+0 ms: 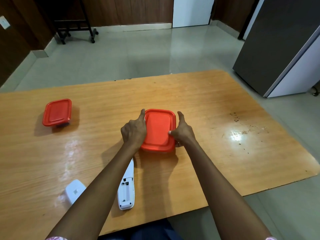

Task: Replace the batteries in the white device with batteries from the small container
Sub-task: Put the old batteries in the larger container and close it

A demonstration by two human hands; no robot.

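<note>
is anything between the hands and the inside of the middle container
Yes: its red lid is on, covering the opening. The left hand and right hand hold the lid's edges. What lies inside cannot be seen.

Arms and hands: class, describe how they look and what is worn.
Both forearms are bare; the left hand and right hand wear no gloves, watch or bracelet. The left sleeve and right sleeve, just in view, are pink-and-white patterned.
</note>
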